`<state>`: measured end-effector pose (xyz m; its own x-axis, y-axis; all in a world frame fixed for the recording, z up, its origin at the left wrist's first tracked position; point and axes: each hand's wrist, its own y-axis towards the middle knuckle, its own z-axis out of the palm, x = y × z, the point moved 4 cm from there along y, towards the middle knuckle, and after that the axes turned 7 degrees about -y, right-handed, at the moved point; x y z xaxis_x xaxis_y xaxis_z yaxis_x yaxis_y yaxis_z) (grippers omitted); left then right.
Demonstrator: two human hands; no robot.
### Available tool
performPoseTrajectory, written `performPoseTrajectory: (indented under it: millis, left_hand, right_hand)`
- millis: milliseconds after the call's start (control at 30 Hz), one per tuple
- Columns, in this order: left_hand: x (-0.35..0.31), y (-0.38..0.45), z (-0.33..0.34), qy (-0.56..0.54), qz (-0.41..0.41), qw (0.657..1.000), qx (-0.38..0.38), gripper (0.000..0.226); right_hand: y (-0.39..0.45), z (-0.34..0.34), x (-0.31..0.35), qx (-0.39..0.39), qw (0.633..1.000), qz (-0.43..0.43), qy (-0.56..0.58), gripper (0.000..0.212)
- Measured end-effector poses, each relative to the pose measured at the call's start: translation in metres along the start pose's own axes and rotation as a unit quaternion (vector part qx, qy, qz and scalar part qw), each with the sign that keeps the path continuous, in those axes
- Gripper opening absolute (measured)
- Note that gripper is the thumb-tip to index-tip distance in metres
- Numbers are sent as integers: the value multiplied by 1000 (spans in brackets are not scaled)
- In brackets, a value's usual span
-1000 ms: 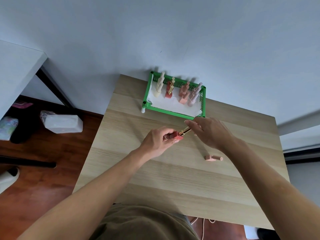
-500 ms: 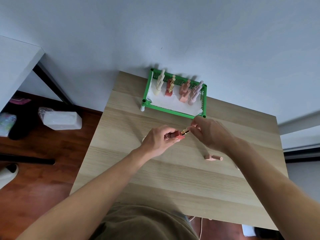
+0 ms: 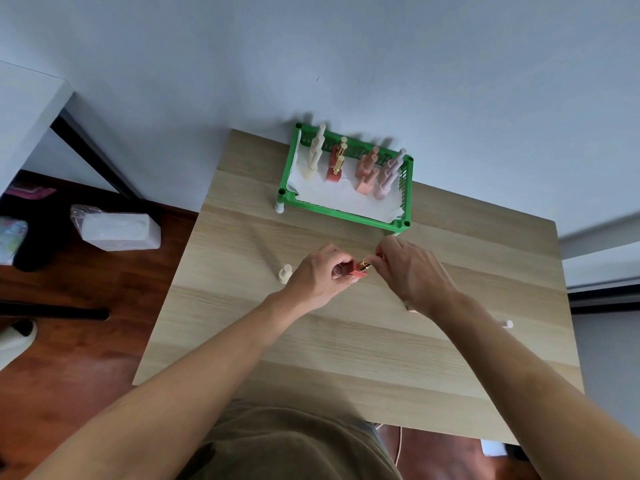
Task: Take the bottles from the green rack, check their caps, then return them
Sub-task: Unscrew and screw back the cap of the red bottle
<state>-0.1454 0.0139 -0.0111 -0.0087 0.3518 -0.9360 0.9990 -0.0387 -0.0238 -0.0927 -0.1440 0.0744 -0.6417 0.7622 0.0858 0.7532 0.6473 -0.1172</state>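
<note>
A person stands at a wooden table (image 3: 346, 341), checking the cap of a small red bottle (image 3: 356, 272) held above the middle of the table. The left hand (image 3: 320, 277) curls around the bottle's body, and the right hand (image 3: 410, 271) pinches its gold cap (image 3: 364, 264) between fingertips, so this looks like the cap-checking step. Next, the bottle likely needs to go back upright into the green rack (image 3: 341, 214), which sits at the far edge of the table against the wall.

The rack holds rows of cream, red, peach and pale pink bottles on white paper, with bare paper along its near side. A cream bottle (image 3: 285, 274) stands just left of the left hand, not yet returned. Something small and white (image 3: 508, 323) lies near the right edge. The right forearm hides part of the table.
</note>
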Motion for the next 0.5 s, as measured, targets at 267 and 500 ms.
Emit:
performPoseTrajectory:
  millis: [267, 500]
  left_hand:
    - [12, 1, 25, 33, -30, 999, 13, 25]
    - [29, -2, 40, 121, -70, 990, 1, 25]
  right_hand:
    - [-24, 6, -21, 15, 999, -7, 30, 40]
    - [-53, 14, -62, -1, 999, 5, 52, 33]
